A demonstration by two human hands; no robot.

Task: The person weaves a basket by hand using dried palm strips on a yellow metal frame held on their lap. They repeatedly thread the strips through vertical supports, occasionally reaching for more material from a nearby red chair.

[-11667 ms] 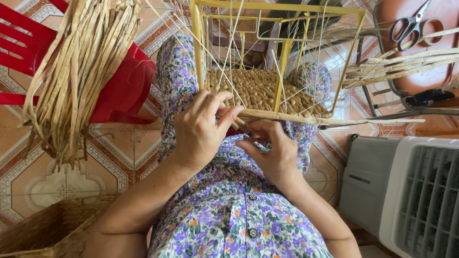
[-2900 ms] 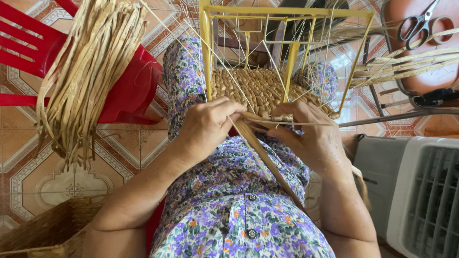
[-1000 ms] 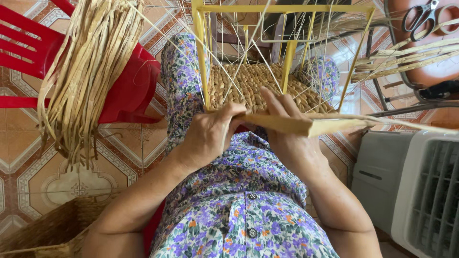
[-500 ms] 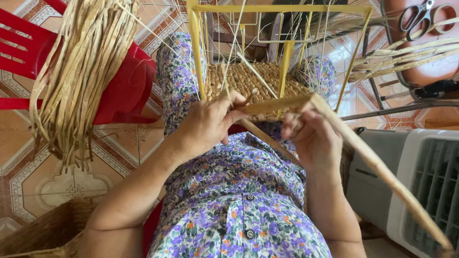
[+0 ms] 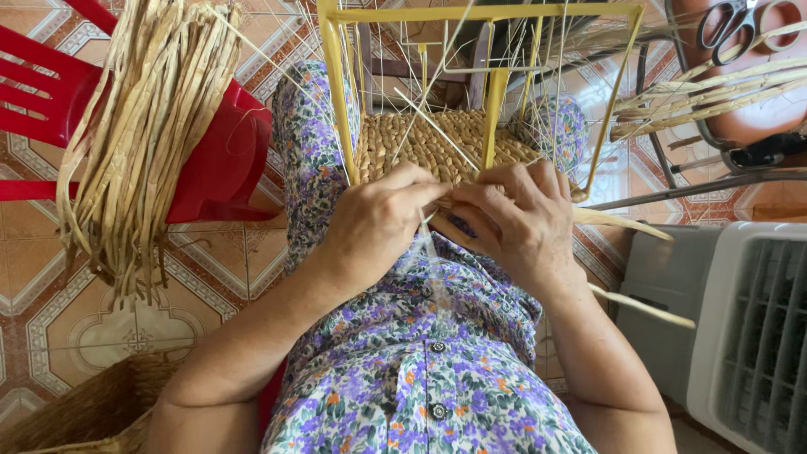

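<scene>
Woven basket base: natural straw colour, plaited, rested on the person's lap inside a yellow wire frame, thin upright stakes rising from it.

Left hand: fingers curled closed, thumb and forefinger pinched on a flat straw strand at the near edge of the weave.

Right hand: fingers bent and closed over the same strand, knuckles touching the left hand's fingertips; the strand ran out past this hand toward the right, and a second length trailed below the wrist.

Bundle of loose straw strips: draped over a red plastic chair at the person's left, ends hanging toward the tiled floor.

Further strips: lay across a stool at upper right, beside black-handled scissors.

White fan housing: stood at lower right.

Wicker basket rim: showed at the lower left corner.

Floral dress: covered the lap.
</scene>
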